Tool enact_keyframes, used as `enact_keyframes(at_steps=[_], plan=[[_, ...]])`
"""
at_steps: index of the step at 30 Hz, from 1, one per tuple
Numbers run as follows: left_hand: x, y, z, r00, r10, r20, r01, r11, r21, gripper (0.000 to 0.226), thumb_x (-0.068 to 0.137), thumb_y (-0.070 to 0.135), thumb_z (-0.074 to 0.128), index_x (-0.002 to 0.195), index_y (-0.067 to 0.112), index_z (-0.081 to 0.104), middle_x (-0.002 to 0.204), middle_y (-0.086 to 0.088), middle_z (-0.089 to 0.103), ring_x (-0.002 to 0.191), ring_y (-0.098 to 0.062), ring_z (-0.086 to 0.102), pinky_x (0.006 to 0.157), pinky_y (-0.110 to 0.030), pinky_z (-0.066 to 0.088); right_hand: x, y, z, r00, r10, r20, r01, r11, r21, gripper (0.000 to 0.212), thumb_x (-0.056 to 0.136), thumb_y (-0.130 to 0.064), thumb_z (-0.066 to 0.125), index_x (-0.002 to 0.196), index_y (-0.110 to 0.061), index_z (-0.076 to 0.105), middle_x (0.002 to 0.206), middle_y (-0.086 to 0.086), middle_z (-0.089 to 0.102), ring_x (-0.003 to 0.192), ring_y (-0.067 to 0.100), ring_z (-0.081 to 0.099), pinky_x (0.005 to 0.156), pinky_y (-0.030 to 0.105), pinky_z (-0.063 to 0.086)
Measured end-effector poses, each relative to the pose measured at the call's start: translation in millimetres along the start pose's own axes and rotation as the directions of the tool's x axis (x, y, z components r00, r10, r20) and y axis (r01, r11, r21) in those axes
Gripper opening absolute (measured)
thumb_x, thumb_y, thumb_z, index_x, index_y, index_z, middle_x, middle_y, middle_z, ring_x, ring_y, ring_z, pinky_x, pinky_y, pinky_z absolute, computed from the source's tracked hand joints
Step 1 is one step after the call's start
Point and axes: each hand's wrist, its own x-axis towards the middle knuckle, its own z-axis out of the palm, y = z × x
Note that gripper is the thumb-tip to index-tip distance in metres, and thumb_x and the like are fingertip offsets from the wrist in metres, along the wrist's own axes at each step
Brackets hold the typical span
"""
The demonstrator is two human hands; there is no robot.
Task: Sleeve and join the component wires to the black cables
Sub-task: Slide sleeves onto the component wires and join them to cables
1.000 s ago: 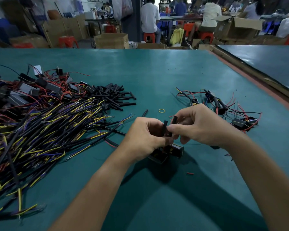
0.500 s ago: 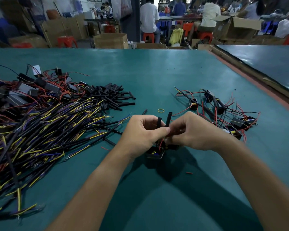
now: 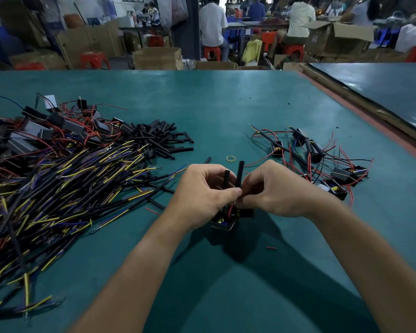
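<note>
Closely together, the left hand (image 3: 202, 195) and right hand (image 3: 279, 191) both pinch two upright black sleeves (image 3: 239, 173), a component (image 3: 222, 222) just beneath them.

1. The desk (image 3: 226, 104) is teal, with a reddish-brown strip (image 3: 370, 120) along its right edge.
2. Toward the left edge, black cables (image 3: 58, 188) end in yellow, purple and blue.
3. The loose sleeves (image 3: 159, 140) and two upright sleeves (image 3: 239, 174) are plain black.
4. The component (image 3: 222, 221) is black, with a red wire (image 3: 230, 210) and yellow inside.
5. The rubber band (image 3: 230, 158) is yellow.
6. Near the right edge, black finished components (image 3: 341, 175) trail red wires.
</note>
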Motion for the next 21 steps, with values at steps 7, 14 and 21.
enact_keyframes(at_steps=[7, 14, 21], plan=[[-0.4, -0.8, 2.3, 0.998, 0.059, -0.020, -0.059, 0.998, 0.025, 0.010, 0.081, 0.003, 0.075, 0.074, 0.008, 0.070, 0.065, -0.004, 0.068, 0.055, -0.010, 0.056, 0.054, -0.020, 0.046, 0.0, -1.5, 0.3, 1.000, 0.001, -0.005, -0.001, 0.999, -0.046, 0.020, 0.078, -0.027, 0.078, 0.065, -0.014, 0.071, 0.051, 0.002, 0.049, 0.050, 0.008, 0.039, 0.048, 0.028, 0.034], [-0.4, 0.2, -1.5, 0.998, 0.044, -0.046, -0.042, 0.998, 0.044, 0.019, 0.080, 0.002, 0.077, 0.066, 0.010, 0.065, 0.056, 0.003, 0.057, 0.052, -0.008, 0.045, 0.050, -0.020, 0.039, 0.9, 1.1, 0.6, 0.999, -0.009, -0.051, 0.011, 0.999, 0.043, 0.007, 0.081, -0.022, 0.077, 0.075, -0.018, 0.077, 0.071, 0.014, 0.070, 0.061, 0.013, 0.052, 0.062, 0.044, 0.051], [-0.1, 0.9, -1.2, 0.989, -0.006, -0.149, 0.014, 0.998, 0.054, 0.016, 0.078, 0.002, 0.076, 0.065, 0.003, 0.066, 0.053, -0.002, 0.060, 0.048, -0.010, 0.048, 0.048, -0.020, 0.040, 2.2, 2.0, 5.8, 0.997, 0.008, -0.083, 0.001, 0.995, 0.104, 0.024, 0.070, -0.043, 0.084, 0.072, -0.020, 0.076, 0.054, -0.005, 0.058, 0.051, 0.007, 0.044, 0.053, 0.027, 0.035]])
